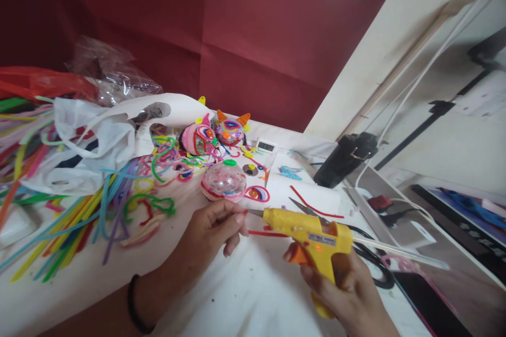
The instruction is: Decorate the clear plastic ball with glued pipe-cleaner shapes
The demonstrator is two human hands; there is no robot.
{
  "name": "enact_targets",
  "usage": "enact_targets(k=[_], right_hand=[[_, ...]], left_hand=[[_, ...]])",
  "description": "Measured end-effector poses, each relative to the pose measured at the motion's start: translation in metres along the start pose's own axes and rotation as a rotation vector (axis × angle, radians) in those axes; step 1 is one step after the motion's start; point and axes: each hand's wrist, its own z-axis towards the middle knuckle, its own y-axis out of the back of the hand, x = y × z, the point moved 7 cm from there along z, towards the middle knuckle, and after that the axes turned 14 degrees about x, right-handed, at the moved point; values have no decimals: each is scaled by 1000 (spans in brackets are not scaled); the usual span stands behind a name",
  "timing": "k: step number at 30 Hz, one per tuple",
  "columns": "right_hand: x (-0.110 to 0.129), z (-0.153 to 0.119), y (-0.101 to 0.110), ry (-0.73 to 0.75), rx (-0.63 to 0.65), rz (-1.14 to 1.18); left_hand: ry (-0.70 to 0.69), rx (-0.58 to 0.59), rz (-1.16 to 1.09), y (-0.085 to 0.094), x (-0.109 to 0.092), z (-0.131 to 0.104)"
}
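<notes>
My right hand [343,284] grips a yellow hot glue gun [304,226] by its handle, a finger at the orange trigger. A clear glue stick [407,254] sticks out of its back, and a small light glows on its side. The nozzle points left and meets the fingertips of my left hand [217,226]. That hand is closed in a pinch on a small red piece [245,212], mostly hidden by the fingers; it looks like pipe cleaner. Just behind it rests a clear, pink-rimmed dome [224,181] with a green patch on top. A pipe-cleaner eye [256,194] lies beside the dome.
Scissors [371,253] lie behind the glue gun, near a red pipe cleaner [312,204]. Two decorated heads [231,130] stand at the back by a small digital timer [266,146]. Loose pipe cleaners [75,226] cover the left. A phone [427,303] lies at right.
</notes>
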Motion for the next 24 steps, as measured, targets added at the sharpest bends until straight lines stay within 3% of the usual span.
enact_targets(k=[24], right_hand=[[-5,-8,8,-90,14,71]], left_hand=[[2,17,108,0,-1,1]])
